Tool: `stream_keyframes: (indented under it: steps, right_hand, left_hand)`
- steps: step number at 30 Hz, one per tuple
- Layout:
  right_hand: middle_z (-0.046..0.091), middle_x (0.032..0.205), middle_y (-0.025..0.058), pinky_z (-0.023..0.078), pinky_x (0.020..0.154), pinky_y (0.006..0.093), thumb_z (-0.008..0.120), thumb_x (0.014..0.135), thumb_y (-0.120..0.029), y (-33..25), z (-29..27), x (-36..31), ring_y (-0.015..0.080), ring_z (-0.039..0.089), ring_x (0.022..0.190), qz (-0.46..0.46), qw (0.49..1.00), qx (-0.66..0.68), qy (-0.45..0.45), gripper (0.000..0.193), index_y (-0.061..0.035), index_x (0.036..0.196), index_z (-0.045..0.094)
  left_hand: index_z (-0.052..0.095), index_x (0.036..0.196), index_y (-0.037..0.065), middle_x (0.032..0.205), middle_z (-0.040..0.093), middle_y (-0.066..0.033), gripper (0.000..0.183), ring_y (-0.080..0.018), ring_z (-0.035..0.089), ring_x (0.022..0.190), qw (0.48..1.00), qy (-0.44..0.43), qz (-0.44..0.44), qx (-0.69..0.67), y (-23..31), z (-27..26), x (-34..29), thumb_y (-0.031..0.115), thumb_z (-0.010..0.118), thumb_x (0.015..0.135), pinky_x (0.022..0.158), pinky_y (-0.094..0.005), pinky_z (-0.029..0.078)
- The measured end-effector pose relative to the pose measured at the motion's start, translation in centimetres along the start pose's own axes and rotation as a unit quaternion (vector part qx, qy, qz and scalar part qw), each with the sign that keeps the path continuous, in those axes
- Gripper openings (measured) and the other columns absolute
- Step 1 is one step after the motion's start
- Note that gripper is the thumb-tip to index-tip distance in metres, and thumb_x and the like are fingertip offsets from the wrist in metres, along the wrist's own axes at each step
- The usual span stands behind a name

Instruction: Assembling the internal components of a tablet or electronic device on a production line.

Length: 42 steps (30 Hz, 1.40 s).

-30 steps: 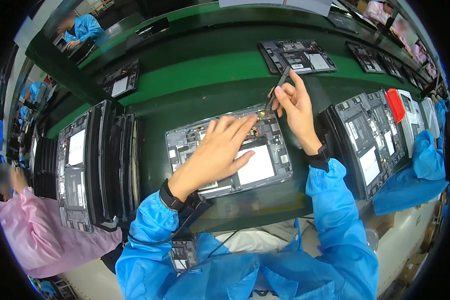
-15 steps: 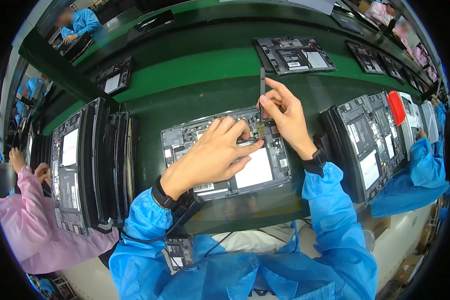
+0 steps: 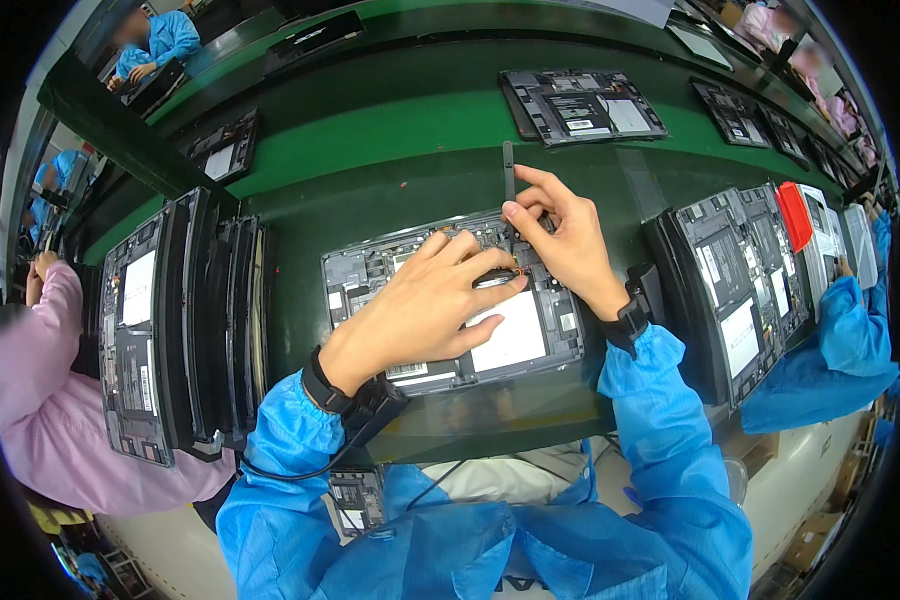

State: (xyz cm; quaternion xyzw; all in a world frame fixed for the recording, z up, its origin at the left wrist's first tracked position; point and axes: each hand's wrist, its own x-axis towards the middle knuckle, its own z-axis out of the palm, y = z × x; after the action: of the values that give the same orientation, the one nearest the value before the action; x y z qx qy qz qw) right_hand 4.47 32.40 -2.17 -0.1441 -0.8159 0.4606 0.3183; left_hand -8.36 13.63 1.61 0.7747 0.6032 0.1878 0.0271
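Observation:
An opened laptop or tablet body [image 3: 560, 340] lies in front of me, with its circuit board, a white panel and small coloured wires showing. My left hand [image 3: 420, 305] rests over its middle, fingers spread, fingertips touching the board near the wires; the thumb stands apart. The palm hides much of the board. My right hand [image 3: 567, 235] pinches a slim dark stick-like tool [image 3: 509, 175], held upright. Its lower tip reaches the board just beyond my left fingertips, and its exact kind cannot be made out.
At left stands a stack of similar opened units [image 3: 135, 340], beside a person in pink [image 3: 60, 380]. More opened units [image 3: 740, 280] lean at right, near a red piece [image 3: 795, 215] and a blue sleeve [image 3: 850, 330]. Another unit [image 3: 590, 110] lies on the green bench [image 3: 400, 135] beyond.
My right hand and the upright tool have shifted slightly left and down toward the board. My left hand stays nearly in place. The person in pink has moved their arms.

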Motion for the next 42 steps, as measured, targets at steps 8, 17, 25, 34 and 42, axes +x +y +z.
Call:
stream_keyframes:
  steps: [8, 17, 25, 34, 42]
  right_hand:
    - [0.073, 0.092, 0.0056, 0.052, 0.074, 0.0252, 0.069, 0.104, -0.011, 0.4, 1.2, -0.7, 0.0088, 0.066, 0.083, 0.079, 0.961, 0.216, 0.155, 0.038, 0.0045, 0.138, 0.059]
    - [0.075, 0.097, 0.0062, 0.053, 0.086, 0.0254, 0.066, 0.106, -0.013, -0.4, -0.1, -3.8, 0.0099, 0.067, 0.092, 0.154, 0.931, 0.307, 0.126, 0.033, 0.0037, 0.134, 0.059]
    - [0.074, 0.100, 0.0082, 0.051, 0.090, 0.0275, 0.066, 0.106, -0.012, -0.7, -1.3, -3.5, 0.0112, 0.067, 0.094, 0.141, 0.878, 0.431, 0.152, 0.035, 0.0034, 0.136, 0.059]
    - [0.071, 0.094, 0.0054, 0.052, 0.086, 0.0270, 0.065, 0.105, -0.008, -0.6, -1.4, -3.7, 0.0112, 0.067, 0.092, 0.077, 0.876, 0.390, 0.273, 0.029, 0.0039, 0.131, 0.060]
    - [0.072, 0.092, 0.0044, 0.050, 0.078, 0.0240, 0.065, 0.105, -0.007, -0.9, -0.5, -4.5, 0.0069, 0.063, 0.086, 0.099, 0.862, 0.436, 0.240, 0.027, 0.0017, 0.130, 0.059]
  left_hand:
    - [0.057, 0.146, 0.002, 0.145, 0.059, -0.0155, 0.064, -0.0363, 0.053, 0.130, 0.997, 0.025, -0.080, -0.004, 1.3, -1.9, -1.6, 0.023, 0.076, 0.089, 0.111, -0.0485, 0.042]
    - [0.017, 0.168, -0.002, 0.177, 0.004, -0.0263, 0.079, -0.0402, -0.002, 0.164, 0.826, 0.246, -0.451, -0.231, 5.0, 2.8, -13.1, 0.031, 0.054, 0.107, 0.131, -0.0488, -0.006]
    - [0.037, 0.162, -0.003, 0.170, 0.037, -0.0193, 0.065, -0.0261, 0.036, 0.157, 0.665, 0.424, -0.400, -0.468, 3.9, -1.4, -7.7, -0.003, 0.058, 0.101, 0.127, -0.0368, 0.028]
    - [0.059, 0.148, -0.003, 0.100, 0.066, 0.0016, 0.050, -0.0073, 0.053, 0.080, 0.580, 0.563, -0.413, -0.420, -18.1, -2.4, -5.0, -0.002, 0.063, 0.098, 0.076, -0.0258, 0.051]
    - [0.063, 0.132, -0.008, 0.136, 0.063, -0.0286, 0.043, -0.0354, 0.068, 0.116, 0.837, 0.427, -0.321, 0.119, -26.9, -0.6, 3.2, -0.003, 0.063, 0.089, 0.099, -0.0427, 0.055]
